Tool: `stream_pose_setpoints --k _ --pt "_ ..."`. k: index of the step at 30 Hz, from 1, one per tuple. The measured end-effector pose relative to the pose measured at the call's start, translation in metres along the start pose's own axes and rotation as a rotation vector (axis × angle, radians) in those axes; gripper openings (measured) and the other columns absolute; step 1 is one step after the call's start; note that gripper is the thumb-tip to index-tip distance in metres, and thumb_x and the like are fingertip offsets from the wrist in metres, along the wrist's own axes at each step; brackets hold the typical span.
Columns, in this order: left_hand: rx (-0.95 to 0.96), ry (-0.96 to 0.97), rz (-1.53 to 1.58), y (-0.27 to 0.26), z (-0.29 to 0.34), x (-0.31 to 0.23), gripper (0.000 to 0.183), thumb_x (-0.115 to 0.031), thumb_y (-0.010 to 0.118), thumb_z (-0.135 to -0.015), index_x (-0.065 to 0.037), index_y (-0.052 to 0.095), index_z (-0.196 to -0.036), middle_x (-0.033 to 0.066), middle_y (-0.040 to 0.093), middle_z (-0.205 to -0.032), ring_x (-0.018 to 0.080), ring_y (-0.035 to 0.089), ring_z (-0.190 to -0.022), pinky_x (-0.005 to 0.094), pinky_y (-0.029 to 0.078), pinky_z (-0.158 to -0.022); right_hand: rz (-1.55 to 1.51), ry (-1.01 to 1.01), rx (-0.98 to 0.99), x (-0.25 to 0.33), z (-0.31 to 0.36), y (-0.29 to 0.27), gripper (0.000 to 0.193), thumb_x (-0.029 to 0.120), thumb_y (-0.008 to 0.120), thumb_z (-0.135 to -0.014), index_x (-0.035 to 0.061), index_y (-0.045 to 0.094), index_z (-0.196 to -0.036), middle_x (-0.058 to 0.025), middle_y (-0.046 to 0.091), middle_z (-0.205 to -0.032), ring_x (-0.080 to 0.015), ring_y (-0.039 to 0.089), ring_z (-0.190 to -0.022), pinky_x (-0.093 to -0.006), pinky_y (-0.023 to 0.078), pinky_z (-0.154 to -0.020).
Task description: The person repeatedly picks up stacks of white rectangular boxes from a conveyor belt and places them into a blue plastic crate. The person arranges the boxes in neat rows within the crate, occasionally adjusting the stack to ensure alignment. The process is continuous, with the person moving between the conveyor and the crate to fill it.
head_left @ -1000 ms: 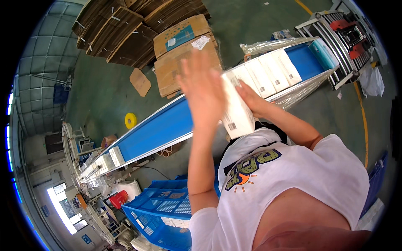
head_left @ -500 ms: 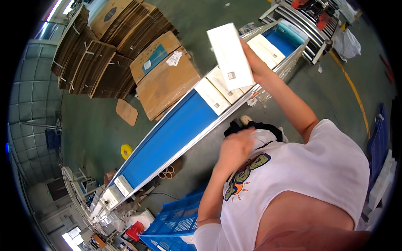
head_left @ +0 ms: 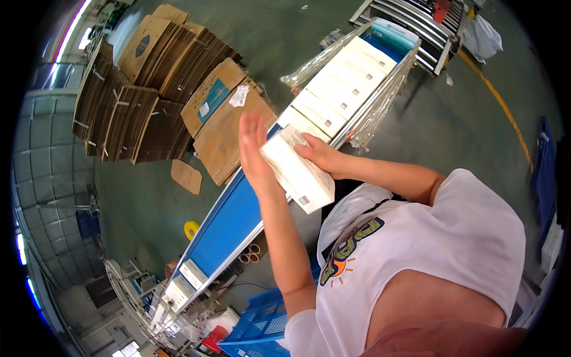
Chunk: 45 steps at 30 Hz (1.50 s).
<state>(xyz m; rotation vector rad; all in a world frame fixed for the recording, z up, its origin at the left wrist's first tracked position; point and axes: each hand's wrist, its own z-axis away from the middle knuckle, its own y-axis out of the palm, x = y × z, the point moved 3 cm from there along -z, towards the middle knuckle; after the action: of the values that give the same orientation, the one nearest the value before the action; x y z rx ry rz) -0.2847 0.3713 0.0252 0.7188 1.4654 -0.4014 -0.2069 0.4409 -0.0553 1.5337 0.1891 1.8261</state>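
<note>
A long white carton (head_left: 302,175) is held tilted over the near edge of the blue conveyor belt (head_left: 229,211). My right hand (head_left: 324,156) is closed on its right side, with the thumb lying across the top. At the carton's left side is my left hand (head_left: 257,157), its fingers stretched out and slightly blurred; whether the palm touches the carton I cannot tell. Just beyond, several white cartons (head_left: 348,77) lie side by side across the belt's far end. More white cartons (head_left: 193,273) sit at the belt's lower left end.
Flattened cardboard (head_left: 235,140) lies beyond the belt, beside tall stacks of folded cartons (head_left: 134,122). A teal-and-white package (head_left: 395,34) is at the belt's far end, near a roller conveyor (head_left: 410,27). A blue crate (head_left: 262,324) stands at my lower left. Clear plastic film (head_left: 380,113) hangs along the belt's edge.
My right hand has brought the carton down and closer to me from above the row. My left hand has risen from near my waist to the carton's left side, fingers extended.
</note>
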Motion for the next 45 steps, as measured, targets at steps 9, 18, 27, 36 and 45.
stream_pose_setpoints --k 9,18,27,36,45 --pt "0.03 -0.356 0.248 0.025 0.077 0.085 0.063 -0.028 0.047 -0.093 -0.001 0.014 -0.14 0.0143 0.033 -0.137 0.0252 0.041 -0.122 0.0397 0.037 -0.1 1.006 -0.311 0.062 0.042 -0.013 -0.053 0.049 0.042 0.054 -0.087 -0.0048 0.051 -0.099 -0.0202 0.058 -0.094 -0.0298 0.057 -0.087 -0.0372 0.045 -0.079" --pt "-0.324 -0.261 -0.878 -0.036 0.041 0.058 0.046 -0.027 0.059 -0.085 0.008 0.048 -0.114 0.022 0.062 -0.102 0.0294 0.062 -0.094 0.0361 0.047 -0.079 1.75 -0.936 -0.593 0.18 -0.068 -0.225 0.032 0.03 0.056 -0.085 -0.0019 0.054 -0.087 -0.0188 0.055 -0.093 -0.0373 0.052 -0.086 -0.0438 0.042 -0.076" --pt "0.046 -0.353 -0.946 -0.016 0.006 0.138 0.044 -0.033 0.039 -0.095 0.002 0.046 -0.12 0.0246 0.062 -0.091 0.0334 0.062 -0.079 0.0407 0.048 -0.069 1.25 0.01 -0.39 0.171 -0.107 -0.358 0.074 0.057 0.049 -0.085 -0.0012 0.042 -0.13 -0.0155 0.052 -0.123 -0.0234 0.051 -0.108 -0.0312 0.039 -0.09" --pt "-0.366 -0.514 -0.352 -0.105 0.042 0.121 0.048 -0.035 0.037 -0.097 -0.002 0.042 -0.131 0.0142 0.055 -0.118 0.0197 0.058 -0.094 0.0306 0.048 -0.075 1.19 0.167 -0.024 0.16 -0.09 -0.272 0.078 0.052 0.053 -0.086 -0.0059 0.033 -0.134 -0.0182 0.044 -0.131 -0.0228 0.043 -0.119 -0.0298 0.034 -0.097" --pt "-0.723 -0.422 -0.81 -0.263 0.138 0.052 0.036 -0.008 0.047 -0.086 -0.002 0.049 -0.122 0.0215 0.06 -0.107 0.036 0.057 -0.099 0.0371 0.044 -0.083 1.322 0.085 0.474 0.035 -0.072 -0.058 0.051 0.041 0.057 -0.086 -0.005 0.045 -0.105 -0.0263 0.058 -0.1 -0.0332 0.059 -0.092 -0.0365 0.045 -0.08"
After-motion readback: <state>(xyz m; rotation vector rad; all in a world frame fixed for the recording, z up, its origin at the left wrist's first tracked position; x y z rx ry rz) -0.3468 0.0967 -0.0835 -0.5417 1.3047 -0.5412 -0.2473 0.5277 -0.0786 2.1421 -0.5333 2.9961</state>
